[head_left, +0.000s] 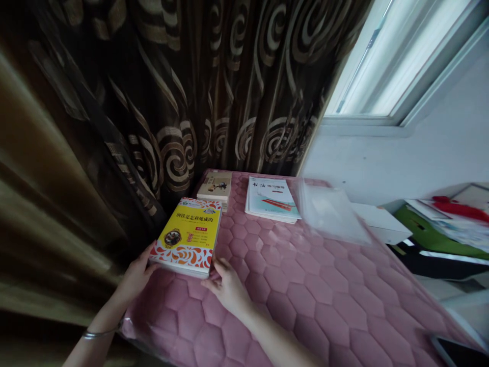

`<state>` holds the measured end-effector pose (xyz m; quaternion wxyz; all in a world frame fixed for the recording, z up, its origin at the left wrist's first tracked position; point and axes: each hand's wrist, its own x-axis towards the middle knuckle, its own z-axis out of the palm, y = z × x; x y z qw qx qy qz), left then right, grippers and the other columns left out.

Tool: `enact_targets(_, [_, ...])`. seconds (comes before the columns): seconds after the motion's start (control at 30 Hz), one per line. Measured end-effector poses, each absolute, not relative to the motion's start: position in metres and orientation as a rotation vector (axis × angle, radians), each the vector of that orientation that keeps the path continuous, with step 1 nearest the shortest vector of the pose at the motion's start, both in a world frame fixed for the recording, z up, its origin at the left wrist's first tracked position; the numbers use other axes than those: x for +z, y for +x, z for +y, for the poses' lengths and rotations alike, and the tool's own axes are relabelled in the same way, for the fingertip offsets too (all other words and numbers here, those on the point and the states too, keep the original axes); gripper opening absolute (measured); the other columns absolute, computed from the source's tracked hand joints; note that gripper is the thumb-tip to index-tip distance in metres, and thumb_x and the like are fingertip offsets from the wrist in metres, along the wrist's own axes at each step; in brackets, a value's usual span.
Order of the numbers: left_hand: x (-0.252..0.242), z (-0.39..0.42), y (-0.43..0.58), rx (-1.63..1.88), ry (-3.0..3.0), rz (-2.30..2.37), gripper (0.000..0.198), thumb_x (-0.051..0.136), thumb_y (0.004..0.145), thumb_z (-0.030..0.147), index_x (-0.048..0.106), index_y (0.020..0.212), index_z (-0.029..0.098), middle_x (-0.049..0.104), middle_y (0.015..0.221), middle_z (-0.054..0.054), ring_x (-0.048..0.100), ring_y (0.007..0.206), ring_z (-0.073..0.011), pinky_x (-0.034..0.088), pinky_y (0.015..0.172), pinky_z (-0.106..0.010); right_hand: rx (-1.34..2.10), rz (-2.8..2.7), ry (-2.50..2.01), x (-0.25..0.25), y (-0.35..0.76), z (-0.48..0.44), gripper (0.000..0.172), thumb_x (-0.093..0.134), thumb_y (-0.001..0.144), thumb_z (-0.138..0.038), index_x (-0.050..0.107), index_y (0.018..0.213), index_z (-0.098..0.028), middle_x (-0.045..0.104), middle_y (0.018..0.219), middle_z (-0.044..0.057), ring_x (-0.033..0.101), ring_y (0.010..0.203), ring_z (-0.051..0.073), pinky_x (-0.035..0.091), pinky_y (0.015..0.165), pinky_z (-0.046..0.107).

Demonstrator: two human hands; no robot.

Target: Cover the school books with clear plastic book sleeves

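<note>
A stack of books topped by a yellow book (191,233) with red and white patterned ends lies near the left edge of the pink quilted table cover (305,300). At its lower left corner is my left hand (138,270), fingers against the side of the stack. My right hand (227,285) grips the lower right corner, thumb and fingers at the edge. Behind the yellow book sits a small stack of beige books (216,187). To the right is a pile of white and light blue booklets (270,199).
A clear plastic sheet or bag (330,211) lies right of the booklets. Beyond the right edge are a white box (382,224) and a green container (428,229) with papers. Dark patterned curtains (175,148) hang behind and left. A dark device (456,351) is at the lower right.
</note>
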<state>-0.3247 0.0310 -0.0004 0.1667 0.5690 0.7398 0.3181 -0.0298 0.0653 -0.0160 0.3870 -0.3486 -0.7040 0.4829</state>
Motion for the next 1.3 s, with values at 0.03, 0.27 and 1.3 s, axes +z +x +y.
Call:
enact_targets(0.03, [0.000, 0.031, -0.325, 0.889, 1.621, 2.112, 0.066, 0.053, 0.074, 0.040, 0.050, 0.135, 0.015, 0.060, 0.134, -0.013, 0.061, 0.118, -0.0267, 0.045, 0.105, -0.040, 1.216, -1.778, -0.905, -0.018, -0.032, 0.065, 0.043, 0.069, 0.079, -0.019, 0.060, 0.121, -0.022, 0.058, 0.103, 0.006, 0.066, 0.082, 0.016, 0.059, 0.074, 0.027])
enact_targets(0.27, [0.005, 0.030, -0.327, 0.871, 1.618, 2.108, 0.071, 0.057, 0.073, 0.041, 0.046, 0.140, 0.020, 0.065, 0.129, -0.008, 0.063, 0.115, -0.0269, 0.047, 0.102, -0.040, 1.082, -1.785, -0.988, -0.028, -0.040, 0.062, 0.044, 0.062, 0.083, -0.013, 0.057, 0.125, -0.021, 0.058, 0.106, 0.008, 0.067, 0.085, 0.017, 0.059, 0.078, 0.030])
enact_targets(1.3, [0.012, 0.029, -0.322, 0.828, 1.676, 2.187, 0.057, 0.048, 0.079, 0.038, 0.052, 0.133, 0.017, 0.072, 0.114, -0.008, 0.069, 0.103, -0.0255, 0.053, 0.094, -0.036, 0.587, -1.958, -1.003, -0.039, -0.039, 0.057, 0.033, 0.054, 0.092, -0.028, 0.064, 0.124, -0.025, 0.066, 0.115, 0.009, 0.068, 0.101, 0.021, 0.058, 0.085, 0.030])
